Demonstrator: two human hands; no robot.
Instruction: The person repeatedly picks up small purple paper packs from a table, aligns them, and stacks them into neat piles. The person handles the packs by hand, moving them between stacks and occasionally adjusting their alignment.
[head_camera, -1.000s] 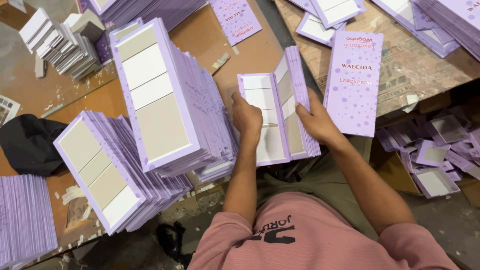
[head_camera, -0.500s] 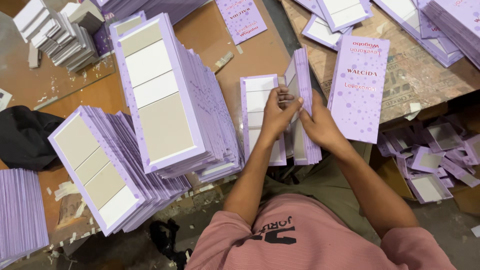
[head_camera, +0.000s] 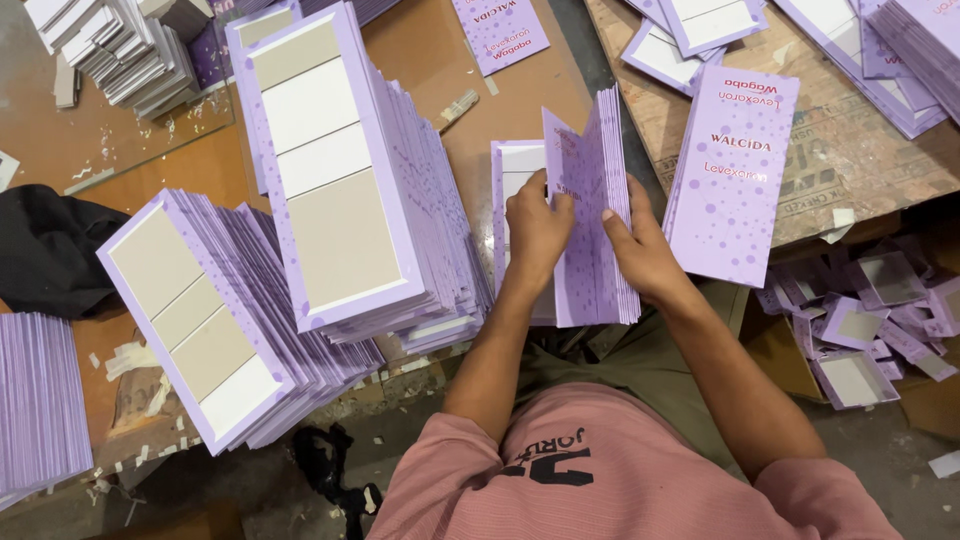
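Both hands' fingers (head_camera: 560, 205) pinch upright purple covers (head_camera: 590, 215), stacks (head_camera: 340, 190) crowding left.

You have two tall leaning stacks of lilac board covers (head_camera: 340, 190) (head_camera: 215, 320) at your left, one dotted closed stack (head_camera: 730, 175) at your right, and two hands (head_camera: 535, 225) (head_camera: 640, 250) in view.
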